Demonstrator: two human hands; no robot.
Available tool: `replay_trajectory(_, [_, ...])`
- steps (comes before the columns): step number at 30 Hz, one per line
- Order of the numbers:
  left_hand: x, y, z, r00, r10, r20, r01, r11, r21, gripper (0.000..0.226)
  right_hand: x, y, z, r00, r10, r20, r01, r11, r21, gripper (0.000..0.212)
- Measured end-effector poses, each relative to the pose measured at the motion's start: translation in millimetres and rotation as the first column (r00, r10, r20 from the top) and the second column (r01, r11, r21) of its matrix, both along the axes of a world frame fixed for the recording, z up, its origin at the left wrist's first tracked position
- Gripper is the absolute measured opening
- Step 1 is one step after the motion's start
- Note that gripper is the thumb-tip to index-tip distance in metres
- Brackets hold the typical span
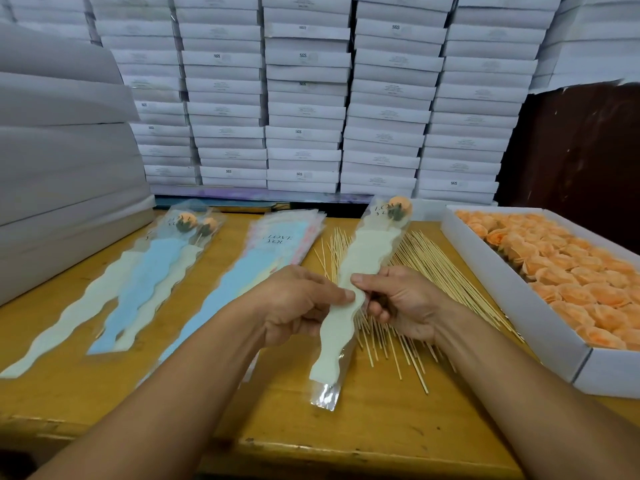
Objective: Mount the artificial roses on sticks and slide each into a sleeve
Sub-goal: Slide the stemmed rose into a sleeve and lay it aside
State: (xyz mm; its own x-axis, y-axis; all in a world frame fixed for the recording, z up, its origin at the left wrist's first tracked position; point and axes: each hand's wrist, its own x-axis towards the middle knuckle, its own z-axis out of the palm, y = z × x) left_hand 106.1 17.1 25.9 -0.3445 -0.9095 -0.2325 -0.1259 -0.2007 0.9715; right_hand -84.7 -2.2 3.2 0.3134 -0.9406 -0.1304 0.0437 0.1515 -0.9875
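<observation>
A cream sleeve (pixel 349 289) with a clear plastic wrap is held above the table (pixel 381 420), its long axis running from the near end, low and slightly left, up and away to the far right, where an orange rose (pixel 399 206) sits inside the top beside printed "LOVE YOU" lettering. The left hand (pixel 298 303) pinches the sleeve's middle from the left, thumb lying across its front; the right hand (pixel 398 299) holds it from the right, its grip curled round the edge with the thumb on the front. Beneath and beside the sleeve lies a loose heap of wooden sticks (pixel 433 271), fanned across the table. To the right stands a white tray (pixel 519 306) packed with orange rose heads (pixel 571 271). To the left lies a stack of empty sleeves (pixel 256 265), blue on top, and farther left several finished sleeves (pixel 145 271) in cream and blue, two roses showing at their far ends. Stacked white boxes (pixel 304 98) fill the back.
</observation>
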Motion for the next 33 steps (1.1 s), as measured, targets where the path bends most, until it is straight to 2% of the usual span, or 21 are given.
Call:
replay_trajectory(3, [-0.6, 3.7, -4.8, 0.998, 0.042, -0.042, -0.043, 0.999, -0.014, 0.013, 0.9, -0.1, -1.7, 1.0, 0.02, 0.002, -0.02, 1.0, -0.009, 0.03])
replay_trajectory(8, [10.6, 2.5, -0.4, 0.998, 0.06, -0.03, -0.062, 0.996, -0.063, 0.014, 0.2, -0.9, -2.3, 0.996, 0.073, 0.057, -0.071, 0.997, -0.024, 0.047])
replay_trajectory(14, [60.0, -12.1, 14.1, 0.969, 0.238, 0.061, -0.227, 0.963, -0.143, 0.013, -5.9, -6.2, -5.3, 0.997, 0.082, 0.012, -0.082, 0.996, -0.023, 0.055])
replay_trajectory(17, [96.0, -22.5, 14.7, 0.927, 0.338, 0.162, -0.3, 0.928, -0.22, 0.018, -5.1, -6.4, -5.7, 0.995, 0.094, -0.027, -0.095, 0.995, -0.024, 0.056])
replay_trajectory(19, [123.9, -30.1, 12.7, 0.886, 0.406, 0.224, -0.351, 0.903, -0.246, 0.014, -4.4, -6.5, -6.3, 0.994, 0.096, -0.05, -0.097, 0.995, -0.027, 0.055])
replay_trajectory(24, [196.2, -42.0, 6.5, 0.791, 0.514, 0.332, -0.46, 0.857, -0.233, 0.022, -4.3, -6.7, -8.3, 0.991, 0.096, -0.095, -0.1, 0.994, -0.04, 0.048])
replay_trajectory(33, [270.4, -47.0, -3.7, 0.664, 0.542, 0.515, -0.515, 0.831, -0.21, 0.037, -4.9, -8.5, -10.2, 0.988, 0.106, -0.11, -0.112, 0.993, -0.048, 0.046])
